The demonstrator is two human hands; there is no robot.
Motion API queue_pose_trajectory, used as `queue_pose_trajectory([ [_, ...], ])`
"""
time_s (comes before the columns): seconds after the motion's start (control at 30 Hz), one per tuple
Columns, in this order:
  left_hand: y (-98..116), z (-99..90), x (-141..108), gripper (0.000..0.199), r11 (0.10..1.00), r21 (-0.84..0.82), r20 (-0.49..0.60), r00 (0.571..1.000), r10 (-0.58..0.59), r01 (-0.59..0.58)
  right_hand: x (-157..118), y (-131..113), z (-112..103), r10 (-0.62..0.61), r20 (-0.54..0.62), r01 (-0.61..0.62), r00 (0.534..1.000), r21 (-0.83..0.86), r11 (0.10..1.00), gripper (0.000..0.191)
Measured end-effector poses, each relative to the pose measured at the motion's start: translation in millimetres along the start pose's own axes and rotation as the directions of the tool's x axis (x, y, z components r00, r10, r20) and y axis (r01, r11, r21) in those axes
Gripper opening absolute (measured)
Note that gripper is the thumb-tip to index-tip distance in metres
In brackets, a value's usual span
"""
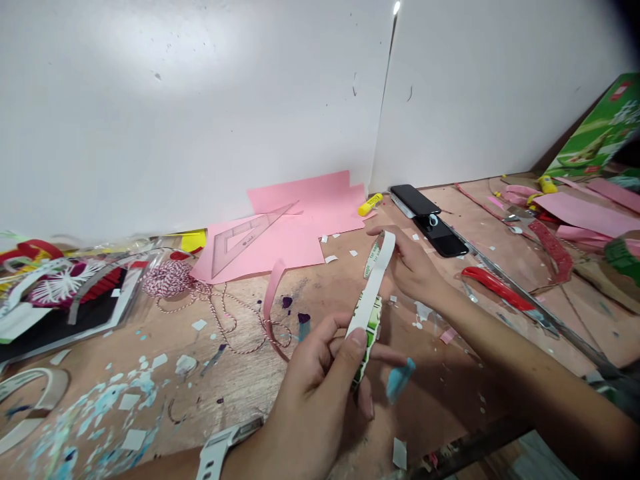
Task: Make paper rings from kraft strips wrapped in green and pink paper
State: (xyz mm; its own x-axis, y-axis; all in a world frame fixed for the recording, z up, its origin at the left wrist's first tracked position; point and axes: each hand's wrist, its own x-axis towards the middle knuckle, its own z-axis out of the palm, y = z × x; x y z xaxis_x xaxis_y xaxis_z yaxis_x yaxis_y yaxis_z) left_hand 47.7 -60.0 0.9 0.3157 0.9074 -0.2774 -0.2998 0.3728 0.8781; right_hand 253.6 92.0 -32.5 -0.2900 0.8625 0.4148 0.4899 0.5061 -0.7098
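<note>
**Workpiece:** white-backed green printed card strip (373, 300), tilted slightly, above the table (240, 393), between both hands.
**Left hand** (315, 393)**:** fingers grasping the strip's lower section.
**Right hand** (413, 267)**:** fingers grasping its upper end.
**Nearby:** black smartphone (430, 220), just beyond the right hand; pink paper (280, 250), farther ahead.

The lettering on the printed paper strip (373, 293) is too small to read, and part of the strip is hidden behind the thumb (356, 341) of the left hand (313, 400). The bottom edge cuts off the wristwatch (225, 448), the right edge cuts off the green printed box (595, 127), and the left edge cuts off the white tape roll (30, 407)
</note>
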Motion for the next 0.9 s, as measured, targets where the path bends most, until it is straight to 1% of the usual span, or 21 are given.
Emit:
queue_pose_trajectory([
  [0.13,2.9,0.7,-0.6,0.031,0.998,-0.058,0.008,1.0,0.019,-0.019,1.5,2.1,-1.8,-0.035,0.001,0.035,0.999,-0.033,0.999,0.031],
  [0.23,4.2,2.0,-1.9,0.033,0.991,-0.129,0.017,1.0,0.021,-0.019,1.7,3.2,-1.2,-0.026,0.007,0.026,1.0,-0.014,1.0,0.031],
  [0.33,3.6,1.4,-2.2,0.034,0.994,-0.112,0.001,1.0,0.01,-0.01,0.8,4.9,0.2,-0.018,0.016,0.017,1.0,0.021,1.0,0.032],
  [0.43,2.0,-1.1,-1.3,0.034,0.996,-0.084,-0.038,0.999,-0.009,0.006,0.1,8.2,0.2,-0.042,0.023,0.041,0.999,0.053,0.998,0.037],
  [0.53,2.3,-3.0,1.1,0.037,0.998,-0.064,-0.062,0.998,-0.029,0.025,0.4,12.3,-1.8,-0.071,0.021,0.072,0.997,-0.023,0.997,0.043],
  [0.63,3.8,-4.3,3.7,0.041,0.999,0.026,-0.095,0.995,-0.025,0.028,1.1,15.6,-4.4,-0.098,0.02,0.1,0.995,-0.156,0.983,0.05],
  [0.7,3.6,-5.8,4.7,0.04,0.998,0.065,-0.108,0.994,-0.018,0.025,1.4,16.7,-5.7,-0.111,0.025,0.114,0.993,-0.21,0.971,0.053],
  [0.9,3.0,-7.8,4.4,0.035,0.999,0.047,-0.065,0.998,0.018,-0.015,1.2,15.0,-6.8,-0.123,0.029,0.126,0.992,-0.227,0.966,0.055],
])
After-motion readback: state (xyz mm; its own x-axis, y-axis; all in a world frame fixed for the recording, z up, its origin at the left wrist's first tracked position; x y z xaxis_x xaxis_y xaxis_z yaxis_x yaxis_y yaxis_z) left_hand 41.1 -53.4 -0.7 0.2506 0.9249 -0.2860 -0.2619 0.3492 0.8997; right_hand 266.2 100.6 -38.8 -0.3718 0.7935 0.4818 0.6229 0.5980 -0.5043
